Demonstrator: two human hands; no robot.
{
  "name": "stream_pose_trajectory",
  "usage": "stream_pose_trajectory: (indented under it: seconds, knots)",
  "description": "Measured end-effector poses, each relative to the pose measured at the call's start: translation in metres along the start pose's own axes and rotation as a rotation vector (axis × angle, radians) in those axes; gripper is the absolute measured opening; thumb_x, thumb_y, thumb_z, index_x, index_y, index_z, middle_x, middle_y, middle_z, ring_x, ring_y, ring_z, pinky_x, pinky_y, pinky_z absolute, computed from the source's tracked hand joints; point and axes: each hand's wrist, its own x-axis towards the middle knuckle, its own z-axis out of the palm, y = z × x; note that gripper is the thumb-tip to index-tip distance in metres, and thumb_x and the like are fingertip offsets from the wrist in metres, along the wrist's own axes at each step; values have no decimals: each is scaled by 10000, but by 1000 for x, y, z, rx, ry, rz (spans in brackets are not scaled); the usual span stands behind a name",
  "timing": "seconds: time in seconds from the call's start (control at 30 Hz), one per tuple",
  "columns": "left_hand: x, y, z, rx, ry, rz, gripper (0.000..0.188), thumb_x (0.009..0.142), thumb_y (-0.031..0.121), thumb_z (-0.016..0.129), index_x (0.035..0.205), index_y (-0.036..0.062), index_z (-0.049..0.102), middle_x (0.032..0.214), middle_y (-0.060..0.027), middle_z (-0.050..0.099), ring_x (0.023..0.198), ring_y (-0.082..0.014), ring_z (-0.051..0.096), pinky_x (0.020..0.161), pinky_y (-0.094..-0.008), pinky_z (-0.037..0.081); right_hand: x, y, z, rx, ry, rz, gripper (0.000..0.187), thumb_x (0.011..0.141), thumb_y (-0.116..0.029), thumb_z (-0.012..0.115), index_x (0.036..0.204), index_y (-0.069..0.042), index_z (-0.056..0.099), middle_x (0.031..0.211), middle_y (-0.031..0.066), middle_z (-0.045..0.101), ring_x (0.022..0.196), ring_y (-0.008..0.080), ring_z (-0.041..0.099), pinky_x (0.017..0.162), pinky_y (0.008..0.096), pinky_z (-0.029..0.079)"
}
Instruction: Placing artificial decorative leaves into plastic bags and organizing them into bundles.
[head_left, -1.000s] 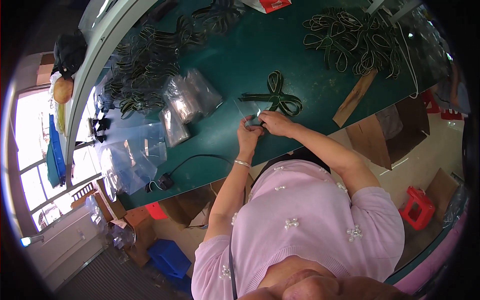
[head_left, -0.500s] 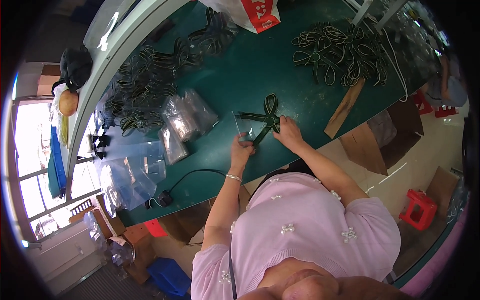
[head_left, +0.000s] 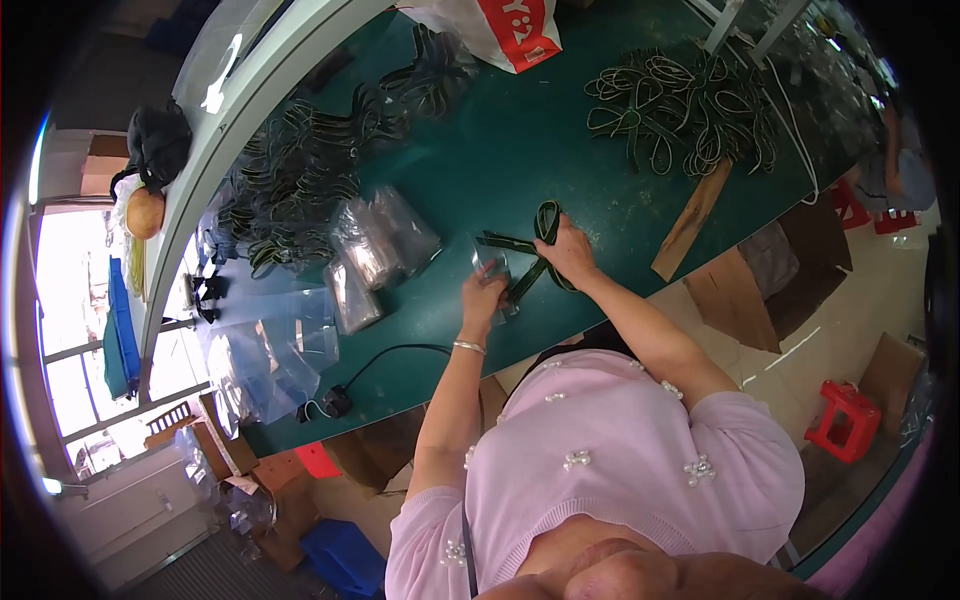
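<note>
My right hand is closed on a dark green ribbon bow with pale edging. The bow's loop sticks up past my fingers, and its two tails point left toward my other hand. In my left hand a small clear plastic bag is pinched between the fingers. The bag stands beside the bow's tails; whether the tail tips are inside it I cannot tell. Stacks of clear plastic bags lie left of my left hand on the green table.
Bows in a heap lie at the back right, near a wooden strip. At the left are several bows in clear plastic. A white and red carrier bag stands at the back. A black plug with a cord lies near the front edge.
My right hand has moved a little up and left onto the bow's middle, and the bow has turned slightly. The clear bag in my left hand has tilted more upright.
</note>
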Motion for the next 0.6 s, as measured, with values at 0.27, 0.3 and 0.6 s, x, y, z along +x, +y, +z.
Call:
stream_pose_trajectory:
  seconds: [0.27,0.3,0.6]
  knots:
    - [12,44,11,-247,97,16,531,840,88,637,1352,57,502,1067,-57,604,954,-163,615,683,-320,566,-4,21,6,190,204,-97,801,727,-316,769,1318,53,374,905,288,656,847,463,641,781,484,525]
    - [17,41,6,-247,83,23,531,840,88,637,1352,57,502,1067,-57,604,954,-163,615,683,-320,566,-6,20,5,186,219,-97,801,727,-316,769,1318,53,374,905,288,656,847,463,641,781,484,525]
    - [37,-3,-4,62,112,78,444,839,58,603,1280,58,546,898,-39,634,717,-142,630,534,-293,514,-2,9,1,32,42,-143,822,708,-383,759,1298,68,408,880,275,659,817,443,650,731,460,537]
